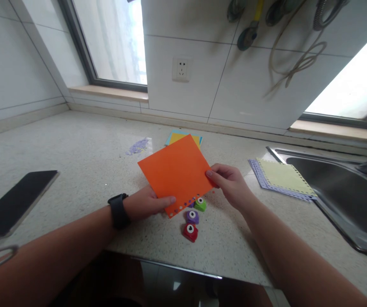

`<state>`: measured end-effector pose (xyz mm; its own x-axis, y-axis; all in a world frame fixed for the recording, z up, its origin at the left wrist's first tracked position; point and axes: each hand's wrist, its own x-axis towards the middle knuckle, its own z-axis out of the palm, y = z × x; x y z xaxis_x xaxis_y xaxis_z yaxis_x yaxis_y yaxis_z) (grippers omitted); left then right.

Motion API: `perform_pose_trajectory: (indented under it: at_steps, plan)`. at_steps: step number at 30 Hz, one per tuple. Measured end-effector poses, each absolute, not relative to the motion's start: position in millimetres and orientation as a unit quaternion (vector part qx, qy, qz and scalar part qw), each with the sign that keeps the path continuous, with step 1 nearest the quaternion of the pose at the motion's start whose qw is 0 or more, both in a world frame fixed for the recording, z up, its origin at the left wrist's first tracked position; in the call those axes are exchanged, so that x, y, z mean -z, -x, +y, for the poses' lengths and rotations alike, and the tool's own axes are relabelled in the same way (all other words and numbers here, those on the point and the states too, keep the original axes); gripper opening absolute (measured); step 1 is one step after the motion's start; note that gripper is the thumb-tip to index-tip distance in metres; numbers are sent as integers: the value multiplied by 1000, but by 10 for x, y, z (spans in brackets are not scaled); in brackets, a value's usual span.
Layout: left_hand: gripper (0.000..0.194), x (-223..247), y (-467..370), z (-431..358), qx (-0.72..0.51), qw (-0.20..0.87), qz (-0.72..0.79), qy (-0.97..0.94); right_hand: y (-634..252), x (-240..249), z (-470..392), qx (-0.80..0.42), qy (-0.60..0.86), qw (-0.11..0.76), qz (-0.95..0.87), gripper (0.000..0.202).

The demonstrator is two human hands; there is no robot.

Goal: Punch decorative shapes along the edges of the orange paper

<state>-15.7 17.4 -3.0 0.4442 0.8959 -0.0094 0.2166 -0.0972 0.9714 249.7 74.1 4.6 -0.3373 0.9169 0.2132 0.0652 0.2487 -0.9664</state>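
One orange sheet (pixel 177 174) is hanging above the counter (pixel 84 170). Remotely, I am seeing the left hand (pixel 147 202) pinching it near its closest corner and the right hand (pixel 229 183) pinching its right corner, thumbs on top, apparently keeping it flat. It is partly hiding the far cards (pixel 177 138) and one of the punches (pixel 196 219); a paper stack (pixel 281 175) is overlapping the sink (pixel 339 192).

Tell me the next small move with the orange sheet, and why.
Probably turn the orange sheet so a plain edge faces the punches: holes run along its near edge, its far edge looks uncut, and the left hand and right hand hold it.
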Motion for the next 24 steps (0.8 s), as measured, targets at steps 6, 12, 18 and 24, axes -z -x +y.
perform_pose_trajectory:
  at_steps: [6, 12, 18, 24]
  plan:
    - [25, 47, 173, 178, -324, 541, 397, -667, -2515, -41, 742, -477, 383, 430, -664, 31]
    - [32, 111, 178, 202, -327, 568, 384, -650, -2502, -37, 738, -494, 376, 424, -660, 31]
    - [37, 152, 180, 204, -331, 592, 376, -631, -2494, -16, 748, -511, 369, 416, -656, 29]
    - [23, 148, 187, 192, -440, 590, 392, -552, -2528, -8, 749, -511, 366, 415, -657, 30]
